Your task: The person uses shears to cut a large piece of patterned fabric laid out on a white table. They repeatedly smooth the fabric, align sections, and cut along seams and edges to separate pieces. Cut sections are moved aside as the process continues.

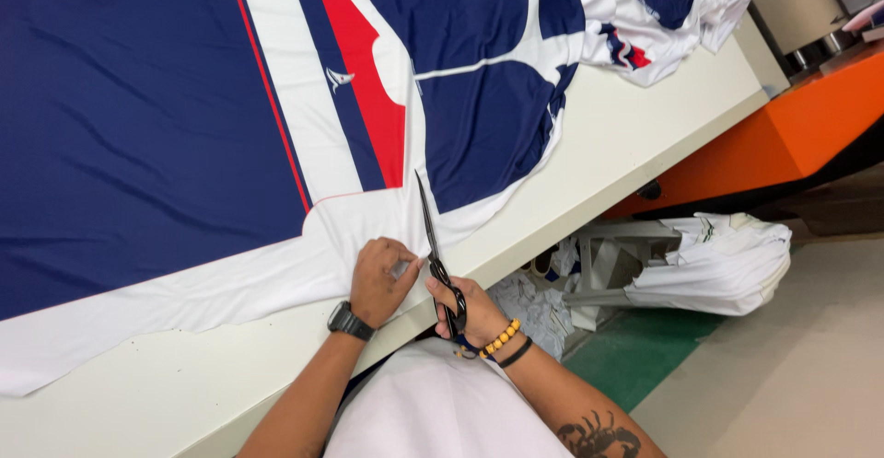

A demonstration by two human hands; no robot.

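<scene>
The printed fabric (184, 127) lies flat on the pale bench (635, 136): a wide navy field at the left, then white, thin red and navy stripes, a red panel, and more navy shapes. It looks thin, smooth and a little shiny, with a soft white margin along the near edge.

The left hand (378, 278) is curled and presses this white margin down, its fingers pinching the cloth just beside the blades. The right hand (458, 306) is closed through the loops of the black scissors (433, 246); the long narrow blades point away from the person, into the white gap between two printed pieces.

To cut well here, I think the left hand should keep the cloth tight and flat near the blades, and the blades should follow the white gap, not the colour.

At the right, a pile of cut pieces (663, 16) lies on the far corner of the bench, and a white bundle (727, 265) rests below on a frame.
</scene>
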